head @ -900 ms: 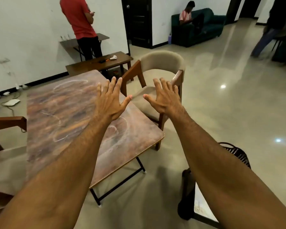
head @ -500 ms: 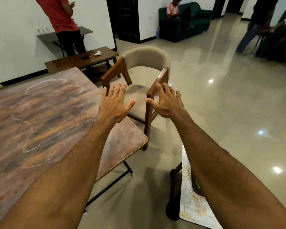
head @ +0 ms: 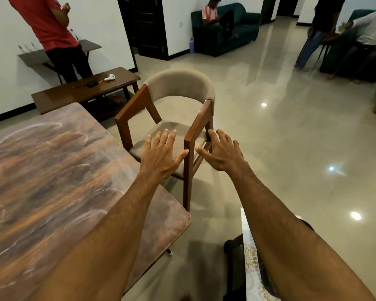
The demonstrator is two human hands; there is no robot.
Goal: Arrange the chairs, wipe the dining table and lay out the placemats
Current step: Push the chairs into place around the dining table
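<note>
brown wooden armchair with beige cushions (head: 178,101) beside marbled brown dining table (head: 52,170); left hand (head: 161,154) and right hand (head: 223,152) spread, empty, flanking its near armrest.

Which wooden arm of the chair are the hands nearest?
The floor-side armrest: its front corner shows between the left hand and the right hand. The table-side armrest stands farther off, next to the dining table.

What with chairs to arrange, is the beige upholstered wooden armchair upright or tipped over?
Upright. The beige upholstered wooden armchair shows a level seat, front leg standing on the floor.
</note>
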